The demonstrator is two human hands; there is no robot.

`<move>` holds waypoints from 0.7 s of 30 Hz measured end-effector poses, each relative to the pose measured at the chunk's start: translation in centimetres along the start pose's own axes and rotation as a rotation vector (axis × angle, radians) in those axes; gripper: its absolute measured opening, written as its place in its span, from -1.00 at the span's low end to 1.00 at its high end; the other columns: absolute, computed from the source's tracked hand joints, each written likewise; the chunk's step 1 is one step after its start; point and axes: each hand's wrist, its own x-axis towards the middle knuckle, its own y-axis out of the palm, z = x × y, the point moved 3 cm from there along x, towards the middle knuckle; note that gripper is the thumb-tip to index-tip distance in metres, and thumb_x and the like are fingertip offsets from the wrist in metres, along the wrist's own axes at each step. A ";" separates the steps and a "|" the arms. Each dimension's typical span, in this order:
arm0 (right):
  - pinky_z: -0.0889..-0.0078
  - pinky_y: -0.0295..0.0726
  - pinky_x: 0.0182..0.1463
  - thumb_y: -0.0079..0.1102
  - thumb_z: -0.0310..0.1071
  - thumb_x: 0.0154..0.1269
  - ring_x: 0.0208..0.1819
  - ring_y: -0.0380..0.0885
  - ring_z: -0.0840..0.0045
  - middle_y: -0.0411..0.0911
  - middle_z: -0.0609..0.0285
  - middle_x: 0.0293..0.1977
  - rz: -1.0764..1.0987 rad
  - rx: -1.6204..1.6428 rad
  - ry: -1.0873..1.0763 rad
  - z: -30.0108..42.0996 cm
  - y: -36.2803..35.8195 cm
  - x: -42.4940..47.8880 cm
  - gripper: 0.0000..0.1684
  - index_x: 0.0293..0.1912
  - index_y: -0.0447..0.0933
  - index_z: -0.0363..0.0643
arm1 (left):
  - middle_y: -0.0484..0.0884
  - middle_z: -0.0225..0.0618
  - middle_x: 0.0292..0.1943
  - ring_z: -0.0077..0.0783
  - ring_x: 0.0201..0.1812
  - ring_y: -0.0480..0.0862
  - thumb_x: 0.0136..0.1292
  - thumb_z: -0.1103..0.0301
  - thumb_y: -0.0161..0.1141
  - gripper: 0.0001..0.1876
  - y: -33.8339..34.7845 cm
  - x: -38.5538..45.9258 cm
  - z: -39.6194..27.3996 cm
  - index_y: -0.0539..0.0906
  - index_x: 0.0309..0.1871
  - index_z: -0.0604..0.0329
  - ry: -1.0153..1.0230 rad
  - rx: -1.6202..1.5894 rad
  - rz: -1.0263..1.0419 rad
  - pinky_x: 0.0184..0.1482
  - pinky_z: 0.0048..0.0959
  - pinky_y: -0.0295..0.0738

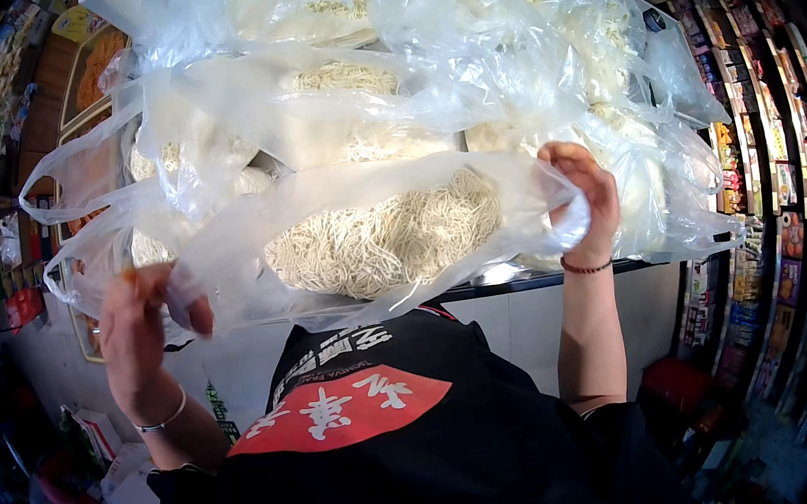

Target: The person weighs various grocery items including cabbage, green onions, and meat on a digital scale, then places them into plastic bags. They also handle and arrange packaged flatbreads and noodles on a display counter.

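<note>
In front of me is a translucent plastic bag (222,251), its mouth spread wide around pale thin noodles (386,235). My left hand (147,314) is at the bag's left handle, blurred, with the fingers bent over the plastic. At the opposite end my right hand (585,192) has the right handle looped over it, the fingers curled at the plastic. The bag hangs at the near edge of the counter, just above my dark shirt. Part of the noodles is hidden behind the bag's walls.
More plastic bags of noodles (345,81) crowd the counter behind. Trays of orange food (97,67) stand at the left. Shelves of packaged goods (774,131) line the right side. A red stool (676,381) is low at the right, and boxes (129,482) lie low at the left.
</note>
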 end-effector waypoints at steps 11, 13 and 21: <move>-0.02 0.41 0.22 0.40 -0.22 0.08 -0.14 0.61 0.16 0.59 -0.06 -0.04 0.165 -2.125 -0.641 -8.1 0.5 14.4 -0.47 0.04 0.58 -0.25 | 0.69 -0.26 -0.13 -0.53 -0.13 0.60 0.40 0.27 0.10 -0.70 0.1 17.5 3.4 0.66 -0.02 0.33 0.078 0.363 -0.298 -0.07 -0.46 0.47; 0.13 0.46 0.15 0.35 -0.31 0.13 -0.20 0.61 0.28 0.62 0.02 -0.16 0.134 -2.111 -0.301 -5.4 -0.3 15.7 -0.58 -0.01 0.59 -0.25 | 0.70 -0.31 -0.22 -0.56 -0.19 0.58 0.41 0.27 0.07 -0.72 0.3 16.5 3.4 0.70 -0.11 0.29 0.034 0.065 -0.272 -0.07 -0.48 0.46; 0.51 0.50 -0.01 0.10 -0.59 0.26 -0.15 0.55 0.61 0.62 0.26 -0.25 0.675 -0.838 -0.178 -0.8 16.1 10.4 -0.79 -0.11 0.59 -0.28 | 0.61 -0.43 -0.33 -0.57 -0.25 0.53 0.34 0.32 0.23 -0.60 13.0 17.2 2.3 0.54 0.20 0.24 0.100 0.349 0.206 -0.19 -0.51 0.46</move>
